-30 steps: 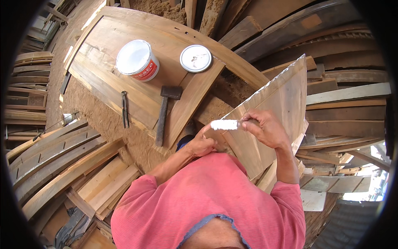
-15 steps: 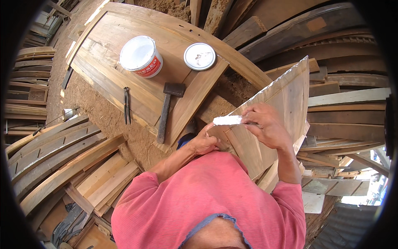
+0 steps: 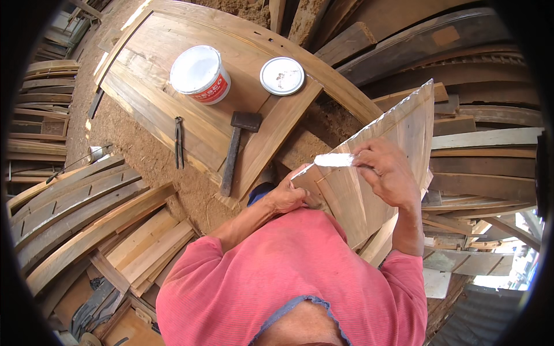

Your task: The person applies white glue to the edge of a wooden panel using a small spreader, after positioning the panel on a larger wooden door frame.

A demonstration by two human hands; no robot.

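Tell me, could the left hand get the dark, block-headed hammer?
Probably yes: the hammer lies uncovered nearby, though the left hand would have to leave the brown, flat wooden panel it touches.

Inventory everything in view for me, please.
coated tool: one, white, centre
tilted panel: one, brown, front right
flat panel: one, brown, front left
tub: one, white and red, on flat panel
lid: one, white, beside tub
hammer: one, dark, on flat panel
pincers: one, dark, left of hammer
boards: many, brown, grey, both sides
sawdust: uncounted, tan, on ground
shirt: one, pink, on wearer
left hand: one, bare, at tilted panel
right hand: one, bare, gripping coated tool
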